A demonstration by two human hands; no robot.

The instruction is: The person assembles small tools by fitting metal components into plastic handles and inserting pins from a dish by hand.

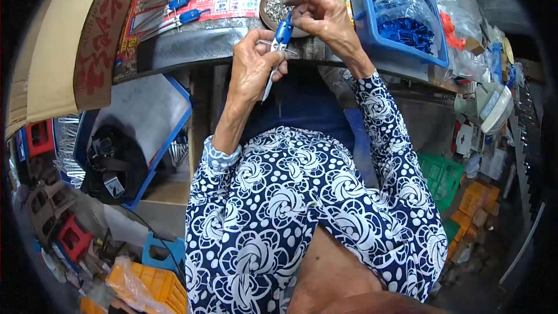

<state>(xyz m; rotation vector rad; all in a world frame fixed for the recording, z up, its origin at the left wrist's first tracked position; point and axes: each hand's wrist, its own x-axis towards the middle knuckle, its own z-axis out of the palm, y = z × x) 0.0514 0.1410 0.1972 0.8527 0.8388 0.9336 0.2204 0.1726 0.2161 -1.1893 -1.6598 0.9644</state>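
My left hand point(256, 61) is closed around a slim metal tool with a blue plastic head point(284, 32), held upright at the table's front edge. Thin metal parts stick out sideways from it, and a pointed metal end hangs below my fingers. My right hand point(325, 18) is pinched at the top of the blue head; anything between its fingertips is too small to make out. Just behind my hands, partly hidden by the right one, sits a round brown dish point(273, 14) of small metal pins. Several similar blue-headed metal tools point(189, 16) lie in a row at the left.
A blue crate point(444, 52) with plastic bags and blue parts stands on the right. Printed paper point(232, 0) covers the tabletop. A cardboard box point(58, 40) is at the left. Below are a blue-rimmed bin point(174, 122), stools and orange crates point(151, 285).
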